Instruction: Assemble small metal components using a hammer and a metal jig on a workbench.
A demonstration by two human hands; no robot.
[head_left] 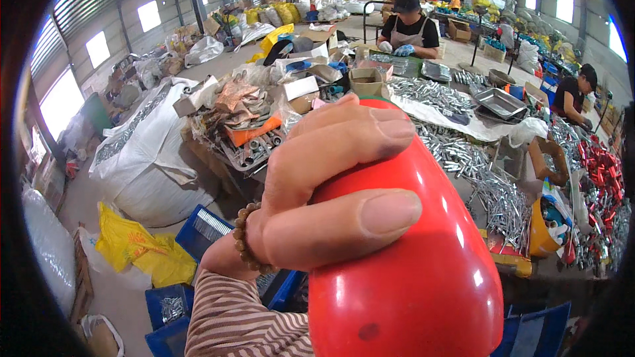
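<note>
Close to the camera, my left hand (331,185) is closed over the top and side of a glossy red plastic object (410,277). The object is smooth and rounded, wider toward the bottom, with a dark spot low on its side and a sliver of green at its top. Its kind does not show, and its lower end runs out of the picture. My thumb and one finger lie across its surface; the other fingers are mostly hidden. A beaded bracelet (243,241) circles the wrist, above a striped sleeve (231,320). My right hand is out of sight.
Behind it, a worktable carries heaps of metal tubes (450,149), a metal tray (501,104) and red metal parts (602,178). Blue bins (169,304) and a yellow bag (135,244) lie lower left, beside a big white sack (149,165). Two people (410,30) work across the table.
</note>
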